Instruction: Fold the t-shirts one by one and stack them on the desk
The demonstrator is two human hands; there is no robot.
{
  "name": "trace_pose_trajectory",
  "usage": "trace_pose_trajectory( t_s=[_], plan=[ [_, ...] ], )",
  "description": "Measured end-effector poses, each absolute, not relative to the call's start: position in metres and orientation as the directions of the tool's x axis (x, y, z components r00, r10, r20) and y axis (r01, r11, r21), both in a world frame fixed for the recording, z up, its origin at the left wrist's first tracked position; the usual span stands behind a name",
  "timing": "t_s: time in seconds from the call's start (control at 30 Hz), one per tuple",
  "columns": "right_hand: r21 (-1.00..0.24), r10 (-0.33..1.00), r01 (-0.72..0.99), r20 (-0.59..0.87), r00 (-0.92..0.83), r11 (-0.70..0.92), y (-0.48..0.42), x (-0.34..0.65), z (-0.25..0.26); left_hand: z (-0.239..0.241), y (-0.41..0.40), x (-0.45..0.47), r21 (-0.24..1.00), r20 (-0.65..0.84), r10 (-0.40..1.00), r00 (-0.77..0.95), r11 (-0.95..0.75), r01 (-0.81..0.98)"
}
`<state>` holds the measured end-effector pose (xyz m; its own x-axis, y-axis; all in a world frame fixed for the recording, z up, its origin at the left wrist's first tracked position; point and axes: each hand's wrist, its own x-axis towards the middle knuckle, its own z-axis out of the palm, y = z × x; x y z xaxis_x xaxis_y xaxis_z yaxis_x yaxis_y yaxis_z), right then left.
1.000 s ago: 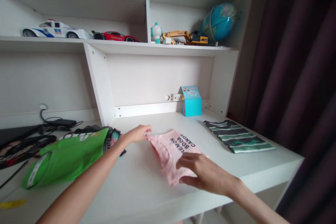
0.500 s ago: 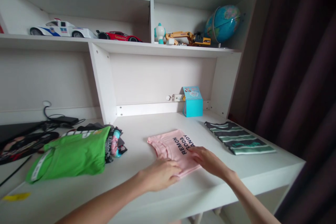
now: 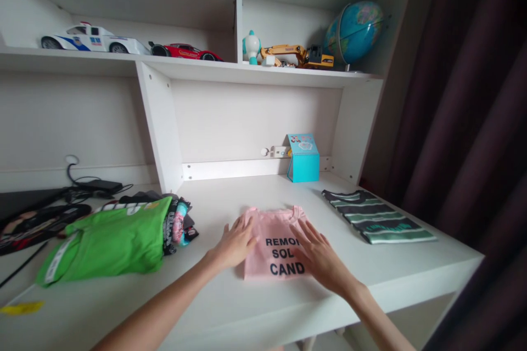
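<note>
A folded pink shirt with black lettering lies on the white desk, its print facing me. My left hand rests flat on the shirt's left edge, fingers stretched out. My right hand lies flat on its right side, fingers spread, covering the ends of the words. Neither hand holds anything.
A pile of clothes topped by a green shirt sits at the left. A folded striped green shirt lies at the right near the desk edge. A teal box stands at the back. Cables, toy cars and a globe are around.
The pink shirt has been turned so its lettering now reads upright toward me. Both hands moved from its near edge to lie flat on its left and right sides.
</note>
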<state>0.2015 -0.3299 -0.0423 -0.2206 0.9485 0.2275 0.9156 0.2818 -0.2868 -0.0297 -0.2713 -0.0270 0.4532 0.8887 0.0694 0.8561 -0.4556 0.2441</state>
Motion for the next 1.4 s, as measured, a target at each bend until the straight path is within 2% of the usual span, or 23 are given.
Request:
trace_pose_trajectory(
  t_s=[0.07, 0.13, 0.23, 0.33, 0.43, 0.57, 0.63, 0.73, 0.83, 1.0, 1.2, 1.4],
  plan=[
    [-0.289, 0.974, 0.930, 0.083, -0.212, 0.227, -0.323, 0.210, -0.053, -0.033, -0.278, -0.028, 0.209, 0.029, 0.899, 0.436, -0.432, 0.877],
    [-0.300, 0.971, 0.925, 0.019, -0.238, 0.233, -0.321, 0.215, -0.057, -0.034, -0.282, -0.029, 0.198, 0.049, 0.896, 0.442, -0.443, 0.875],
    [-0.288, 0.970, 0.926, 0.080, -0.230, 0.244, -0.320, 0.221, -0.052, -0.028, -0.280, -0.031, 0.216, 0.098, 0.890, 0.444, -0.455, 0.864],
    [-0.229, 0.986, 0.971, 0.161, -0.034, 0.071, -0.316, 0.228, -0.047, -0.024, -0.272, -0.032, 0.258, 0.150, 0.904, 0.401, -0.427, 0.867],
    [-0.289, 0.984, 0.955, 0.139, 0.116, -0.072, -0.308, 0.234, -0.047, -0.029, -0.259, -0.031, 0.425, 0.158, 0.936, 0.314, -0.352, 0.834],
    [-0.422, 0.985, 0.901, 0.088, 0.147, -0.097, -0.297, 0.241, -0.048, -0.040, -0.247, -0.030, 0.744, 0.091, 0.977, 0.194, -0.196, 0.639],
    [-0.484, 0.986, 0.868, 0.061, 0.156, -0.107, -0.291, 0.248, -0.046, -0.040, -0.248, -0.029, 0.834, 0.018, 0.985, 0.172, -0.110, 0.540],
    [-0.565, 0.991, 0.820, 0.023, 0.131, -0.095, -0.285, 0.260, -0.044, -0.032, -0.257, -0.026, 0.907, -0.102, 0.970, 0.220, -0.001, 0.422],
    [-0.629, 0.996, 0.775, 0.010, 0.086, -0.061, -0.283, 0.271, -0.044, -0.027, -0.269, -0.019, 0.917, -0.102, 0.959, 0.264, -0.013, 0.399],
    [-0.699, 0.999, 0.715, 0.029, 0.027, 0.001, -0.286, 0.289, -0.046, -0.031, -0.278, 0.002, 0.831, 0.092, 0.964, 0.251, -0.213, 0.513],
    [-0.651, 0.972, 0.752, 0.227, 0.066, 0.101, -0.273, 0.358, -0.032, -0.024, -0.264, 0.066, 0.803, 0.271, 0.901, 0.338, -0.405, 0.436],
    [-0.481, 0.881, 0.864, 0.333, 0.336, -0.148, -0.244, 0.461, 0.004, -0.005, -0.226, 0.184, 0.805, 0.384, 0.854, 0.350, -0.496, 0.327]
  ],
)
